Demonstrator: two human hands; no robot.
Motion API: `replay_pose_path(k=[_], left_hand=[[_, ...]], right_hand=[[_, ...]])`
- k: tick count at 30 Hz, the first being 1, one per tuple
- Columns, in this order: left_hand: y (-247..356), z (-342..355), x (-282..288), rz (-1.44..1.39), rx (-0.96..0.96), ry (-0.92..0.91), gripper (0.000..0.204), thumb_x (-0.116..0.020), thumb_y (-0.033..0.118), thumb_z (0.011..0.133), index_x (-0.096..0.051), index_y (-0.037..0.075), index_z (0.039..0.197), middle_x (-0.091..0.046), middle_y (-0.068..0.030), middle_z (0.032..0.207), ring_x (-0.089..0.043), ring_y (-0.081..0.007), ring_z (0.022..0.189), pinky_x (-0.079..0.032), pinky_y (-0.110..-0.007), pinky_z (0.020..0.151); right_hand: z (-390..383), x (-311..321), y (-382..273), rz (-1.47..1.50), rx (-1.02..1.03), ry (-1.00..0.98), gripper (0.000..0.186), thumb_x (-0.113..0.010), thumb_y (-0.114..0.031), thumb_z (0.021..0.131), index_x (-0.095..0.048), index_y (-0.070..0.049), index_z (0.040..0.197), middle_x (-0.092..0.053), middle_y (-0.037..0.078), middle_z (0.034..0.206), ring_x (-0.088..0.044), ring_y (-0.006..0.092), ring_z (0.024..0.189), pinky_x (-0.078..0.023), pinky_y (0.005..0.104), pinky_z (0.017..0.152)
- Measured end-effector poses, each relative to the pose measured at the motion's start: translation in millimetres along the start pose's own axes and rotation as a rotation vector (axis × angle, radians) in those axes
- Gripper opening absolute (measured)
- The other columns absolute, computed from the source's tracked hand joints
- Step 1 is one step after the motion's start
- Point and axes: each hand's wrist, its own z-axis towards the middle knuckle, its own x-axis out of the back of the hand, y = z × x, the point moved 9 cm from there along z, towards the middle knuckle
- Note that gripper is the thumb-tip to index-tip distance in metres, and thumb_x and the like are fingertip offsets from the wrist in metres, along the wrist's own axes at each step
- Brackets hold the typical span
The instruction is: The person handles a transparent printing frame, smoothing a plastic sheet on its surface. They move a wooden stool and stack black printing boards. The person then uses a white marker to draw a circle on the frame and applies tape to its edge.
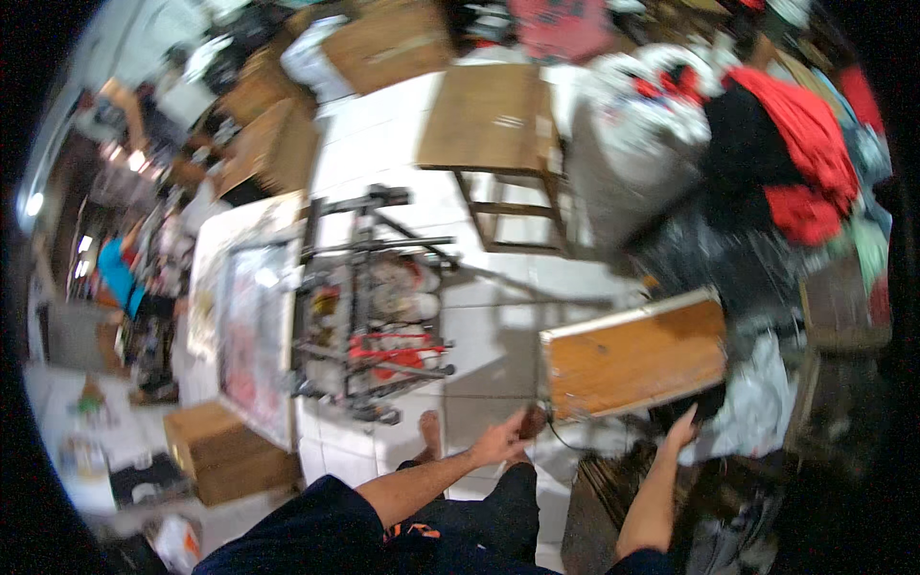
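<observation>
An orange-brown rectangular board with pale edges (637,356) lies tilted in front of me, right of centre. At its lower left corner my left hand (503,441) closes its fingers round a small brown rounded object (533,421); blur hides its kind. A thin dark cord (565,441) curves below that corner. My right hand (681,427) reaches to the lower right of the board, beside a black object (701,406). Its fingers are smeared, and I cannot tell whether they grip that object.
A metal rack (369,297) stands on white tiles to the left, beside a framed panel (257,326). Ahead is a wooden stool (489,120). Bulging sacks (642,125) and red cloth (805,144) crowd the right. A cardboard box (225,450) sits at lower left.
</observation>
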Motion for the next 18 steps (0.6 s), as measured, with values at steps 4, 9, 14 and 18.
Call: replay_pose_path(k=[4, 9, 14, 18], left_hand=[[-92, -116, 31, 0.348, 0.028, -0.048, 0.064, -0.068, 0.036, 0.087, -0.052, 0.005, 0.141, -0.066, -0.0247, 0.122, -0.067, -0.0385, 0.109, -0.052, -0.046, 0.095], [-207, -272, 96, 0.122, 0.243, 0.164, 0.056, -0.069, 0.039, 0.083, -0.064, 0.004, 0.126, -0.070, -0.0247, 0.112, -0.068, -0.0404, 0.105, -0.054, -0.045, 0.093], [-296, -403, 130, -0.123, 0.532, 0.513, 0.062, -0.071, 0.042, 0.084, -0.061, 0.002, 0.131, -0.071, -0.0214, 0.115, -0.068, -0.0361, 0.109, -0.054, -0.043, 0.095], [-358, -478, 140, -0.191, 0.530, 0.727, 0.068, -0.073, 0.049, 0.082, -0.061, 0.007, 0.135, -0.072, -0.0197, 0.115, -0.068, -0.0385, 0.108, -0.052, -0.044, 0.098]], right_hand=[[-123, -9, 178, -0.330, -0.138, -0.535, 0.042, -0.062, -0.036, 0.095, -0.066, 0.003, 0.110, -0.067, 0.020, 0.103, -0.062, 0.0350, 0.087, -0.049, 0.0483, 0.076], [-254, -28, 294, -0.998, -0.343, -1.285, 0.030, -0.065, -0.031, 0.093, -0.070, -0.002, 0.098, -0.067, 0.008, 0.075, -0.060, 0.0236, 0.059, -0.048, 0.0407, 0.055], [-349, -104, 146, -1.072, 0.128, -1.393, 0.039, -0.068, -0.026, 0.095, -0.063, 0.000, 0.123, -0.072, 0.010, 0.096, -0.073, 0.0240, 0.080, -0.055, 0.0375, 0.065], [-495, -120, 51, -1.087, 0.076, -1.527, 0.035, -0.063, -0.028, 0.099, -0.062, -0.002, 0.123, -0.070, 0.011, 0.107, -0.072, 0.0259, 0.087, -0.057, 0.0438, 0.076]])
